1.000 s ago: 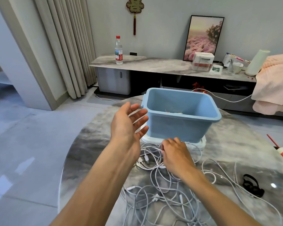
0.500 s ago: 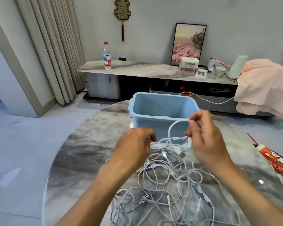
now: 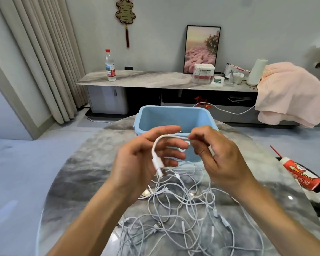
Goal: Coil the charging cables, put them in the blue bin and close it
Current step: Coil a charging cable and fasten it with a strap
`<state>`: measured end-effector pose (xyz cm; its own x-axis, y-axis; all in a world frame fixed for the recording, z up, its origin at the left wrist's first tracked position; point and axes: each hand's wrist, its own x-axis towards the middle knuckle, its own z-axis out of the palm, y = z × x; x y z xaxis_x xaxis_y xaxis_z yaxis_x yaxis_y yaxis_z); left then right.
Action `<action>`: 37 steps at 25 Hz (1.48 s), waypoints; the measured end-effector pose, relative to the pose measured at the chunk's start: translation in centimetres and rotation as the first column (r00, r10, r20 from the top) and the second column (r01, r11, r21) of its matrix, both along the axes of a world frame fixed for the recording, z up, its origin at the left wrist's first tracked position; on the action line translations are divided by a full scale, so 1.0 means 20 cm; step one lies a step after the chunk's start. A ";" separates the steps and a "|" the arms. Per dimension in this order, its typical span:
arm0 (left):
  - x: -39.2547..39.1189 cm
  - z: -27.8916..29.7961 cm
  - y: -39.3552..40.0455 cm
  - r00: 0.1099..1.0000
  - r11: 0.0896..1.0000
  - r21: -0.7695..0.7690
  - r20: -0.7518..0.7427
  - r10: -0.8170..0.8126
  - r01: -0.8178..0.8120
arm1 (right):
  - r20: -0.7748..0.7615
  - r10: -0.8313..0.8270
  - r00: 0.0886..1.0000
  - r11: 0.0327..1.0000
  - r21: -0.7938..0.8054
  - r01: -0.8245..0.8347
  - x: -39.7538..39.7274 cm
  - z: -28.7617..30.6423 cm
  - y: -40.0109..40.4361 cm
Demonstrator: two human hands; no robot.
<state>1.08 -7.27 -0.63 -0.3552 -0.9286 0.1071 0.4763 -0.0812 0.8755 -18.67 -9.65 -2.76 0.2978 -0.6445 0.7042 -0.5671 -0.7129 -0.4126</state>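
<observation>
Both hands are raised over the round marble table (image 3: 85,182), in front of the open blue bin (image 3: 174,117). One white charging cable (image 3: 156,145) arcs between them. My left hand (image 3: 137,163) holds its plug end against the palm, with the cable looping over the outstretched fingers. My right hand (image 3: 218,156) pinches the same cable near the left fingertips, and the rest trails down from it. Several more white cables (image 3: 185,209) lie tangled on the table below. Only a small scrap shows inside the bin.
A red and white tube (image 3: 301,174) lies at the table's right edge. Behind the table a low console carries a water bottle (image 3: 110,65), a framed picture, boxes and a pink blanket (image 3: 288,93). Curtains hang at the left.
Both hands have risen from the pile with one cable. My left hand's fingers have uncurled and the cable now loops over them, with my right hand moved in close.
</observation>
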 end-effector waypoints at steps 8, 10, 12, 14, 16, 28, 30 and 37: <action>-0.02 -0.03 -0.01 0.954 0.971 -0.014 0.186 0.236 -0.238 | 0.418 -0.264 0.869 0.629 0.758 -0.174 0.05 -0.09 0.00; -0.02 -0.02 -0.01 0.950 0.965 -0.036 0.170 0.263 -0.260 | 0.487 -0.212 0.847 0.365 0.844 -0.394 0.07 -0.11 0.03; 0.01 -0.01 -0.04 0.938 0.944 -0.048 0.109 0.330 -0.327 | 0.517 -0.168 0.839 0.389 0.817 -0.425 0.03 -0.11 0.01; 0.15 0.02 -0.09 0.875 0.878 0.011 -0.075 0.478 -0.478 | 0.520 -0.326 0.790 0.521 0.795 -0.309 -0.10 -0.10 -0.08; 0.33 0.06 -0.13 0.743 0.779 0.091 -0.252 0.620 -0.620 | 0.439 -0.554 0.707 0.561 0.825 -0.073 -0.31 -0.12 -0.15; 0.21 0.04 -0.11 0.856 0.856 -0.030 -0.053 0.514 -0.516 | -0.404 -0.513 0.758 0.499 0.578 0.646 -0.46 -0.19 -0.16; 0.08 0.02 -0.07 0.929 0.927 -0.102 0.047 0.368 -0.362 | -0.056 -0.292 0.955 0.716 0.649 0.257 -0.26 -0.03 -0.06; 0.00 -0.05 -0.03 0.955 0.985 -0.069 0.246 0.168 -0.156 | 0.438 0.112 0.892 0.638 0.657 -0.402 0.04 0.10 0.07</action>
<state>1.09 -7.88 -1.60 -0.2212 -0.9719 0.0802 0.2453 0.0241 0.9692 -17.84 -8.30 -0.79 0.3801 -0.9143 0.1397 -0.1342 -0.2039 -0.9697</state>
